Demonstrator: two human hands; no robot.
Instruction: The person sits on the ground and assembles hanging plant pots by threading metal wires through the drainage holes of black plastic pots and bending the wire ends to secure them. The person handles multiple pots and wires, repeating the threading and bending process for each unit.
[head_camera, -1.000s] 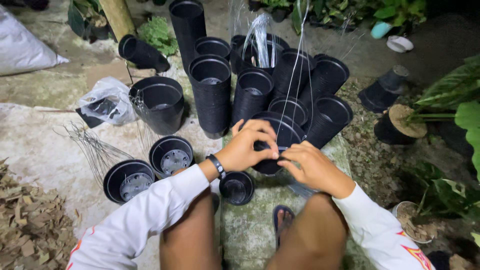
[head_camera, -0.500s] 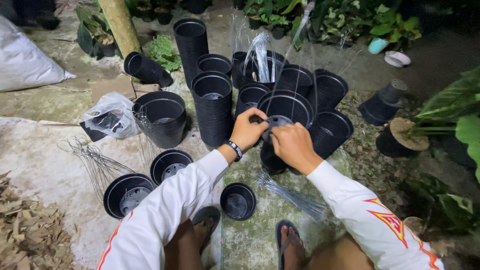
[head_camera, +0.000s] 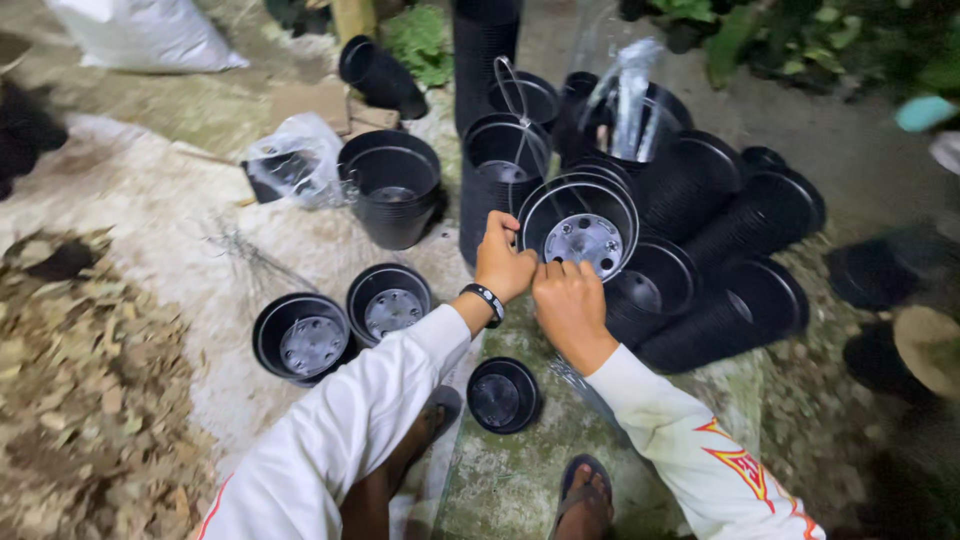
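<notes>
Both hands are closed on one black pot (head_camera: 580, 232) — the left hand (head_camera: 503, 262) pinches its near rim, the right hand (head_camera: 567, 300) grips just beside it. The pot tilts toward the person, directly above the knuckles.

Both hands moved up from near the knees to the stacks: left hand (head_camera: 503, 262) now grips the rim of a tilted black pot (head_camera: 580, 232), right hand (head_camera: 566, 303) on its lower rim. Pot now faces the camera, its pale base showing. Person leaned forward; view shifted.
</notes>
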